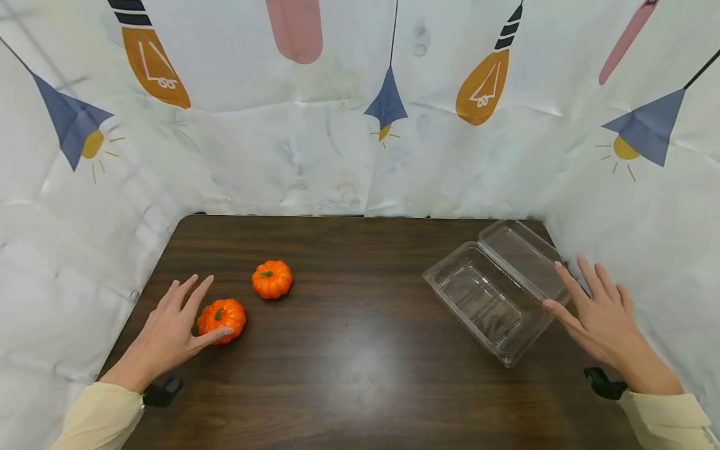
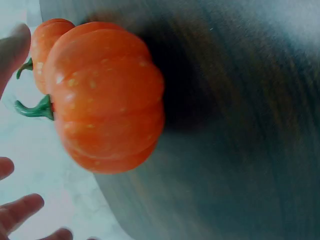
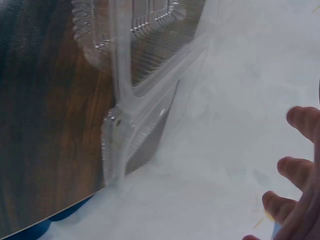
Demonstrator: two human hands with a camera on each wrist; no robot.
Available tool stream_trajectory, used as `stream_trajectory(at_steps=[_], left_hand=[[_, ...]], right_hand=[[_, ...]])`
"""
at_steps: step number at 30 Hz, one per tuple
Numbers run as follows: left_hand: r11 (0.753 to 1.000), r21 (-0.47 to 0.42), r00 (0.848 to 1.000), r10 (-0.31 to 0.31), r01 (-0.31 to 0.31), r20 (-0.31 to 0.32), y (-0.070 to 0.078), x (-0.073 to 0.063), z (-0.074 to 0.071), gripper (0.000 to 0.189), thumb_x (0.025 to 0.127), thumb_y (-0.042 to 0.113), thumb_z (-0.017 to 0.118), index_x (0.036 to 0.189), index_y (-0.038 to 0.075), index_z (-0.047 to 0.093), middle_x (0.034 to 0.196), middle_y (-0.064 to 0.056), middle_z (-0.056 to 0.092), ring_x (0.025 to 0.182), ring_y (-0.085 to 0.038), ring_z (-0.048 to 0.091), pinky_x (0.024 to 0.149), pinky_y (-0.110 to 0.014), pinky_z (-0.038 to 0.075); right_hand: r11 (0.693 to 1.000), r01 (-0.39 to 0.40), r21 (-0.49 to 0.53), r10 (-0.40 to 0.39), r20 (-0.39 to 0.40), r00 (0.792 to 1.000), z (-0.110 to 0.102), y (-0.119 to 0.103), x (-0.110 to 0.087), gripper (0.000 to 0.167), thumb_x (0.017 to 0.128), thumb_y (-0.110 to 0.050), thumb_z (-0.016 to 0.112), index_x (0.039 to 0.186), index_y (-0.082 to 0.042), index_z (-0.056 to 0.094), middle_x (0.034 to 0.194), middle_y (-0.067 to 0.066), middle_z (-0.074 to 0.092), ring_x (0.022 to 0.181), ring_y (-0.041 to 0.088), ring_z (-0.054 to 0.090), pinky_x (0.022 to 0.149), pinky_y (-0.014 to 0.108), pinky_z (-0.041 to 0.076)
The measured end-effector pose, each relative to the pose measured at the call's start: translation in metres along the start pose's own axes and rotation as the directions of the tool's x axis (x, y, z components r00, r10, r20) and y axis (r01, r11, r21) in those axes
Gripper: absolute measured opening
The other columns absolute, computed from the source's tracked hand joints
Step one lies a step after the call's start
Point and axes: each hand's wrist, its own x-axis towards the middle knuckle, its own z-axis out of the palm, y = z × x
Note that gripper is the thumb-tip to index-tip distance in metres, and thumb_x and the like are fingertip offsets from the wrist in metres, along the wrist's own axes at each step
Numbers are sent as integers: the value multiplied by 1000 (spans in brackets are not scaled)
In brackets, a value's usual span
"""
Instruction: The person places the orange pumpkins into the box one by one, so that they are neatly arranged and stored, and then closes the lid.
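Observation:
Beside the nearer orange toy pumpkin (image 1: 224, 314) is my left hand (image 1: 171, 329), its fingers spread and its thumb reaching across the pumpkin's front side. The left wrist view shows this pumpkin (image 2: 107, 100) large, with a curved green stem and the fingertips apart from it. Just beyond sits a second, smaller pumpkin (image 1: 272, 279). At the right, a clear plastic clamshell box (image 1: 478, 297) lies with its lid folded back. My right hand (image 1: 604, 322) hovers by the lid side, fingers spread; whether it touches the lid I cannot tell. Nothing is held in either hand.
All this stands on a dark brown wood-grain table (image 1: 349, 369). White cloth walls (image 1: 349, 156) printed with lamps and bulbs rise behind it and at both sides. The box lid reaches the table's right edge.

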Motion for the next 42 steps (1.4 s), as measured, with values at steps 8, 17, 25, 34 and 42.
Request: stream_trajectory(at_steps=[8,17,25,34,42], left_hand=[[989,-144,999,-17,11,-39,0,-3,13,102,81,41,89,160,8,33,141,-34,43,112,-56,53,85,-73,49],[974,-210,994,-96,84,-49,0,-9,25,82,83,40,88,141,-2,47,122,-24,53,95,-34,59,74,-45,55],[953,-287,991,-119,96,-62,-2,-14,30,79,80,35,91,136,-3,51,125,-24,55,102,-33,57,63,-19,52],[924,-351,985,-170,153,-19,-3,-18,32,78,77,37,92,136,3,55,129,-23,53,111,-36,54,66,-12,53],[905,-385,980,-199,179,-12,-5,-19,36,78,76,39,93,136,5,57,131,-21,54,112,-19,50,69,-3,48]], right_hand=[[987,1,163,23,-144,989,11,10,-13,72,109,-35,53,167,-12,17,172,30,8,150,66,13,111,85,13],[941,-127,312,184,-160,970,24,10,-24,67,108,-28,53,164,-6,24,145,42,36,104,55,56,74,25,54],[854,-270,445,350,-107,931,44,11,-35,63,107,-32,56,156,2,36,137,32,52,84,-33,42,62,3,40],[560,-412,719,491,112,864,68,5,-44,61,106,-43,55,153,-7,37,109,-28,53,87,-14,67,73,6,54],[90,-281,956,480,206,853,86,-7,-47,35,105,-23,62,135,-15,47,114,-15,60,93,-2,73,79,16,62]])
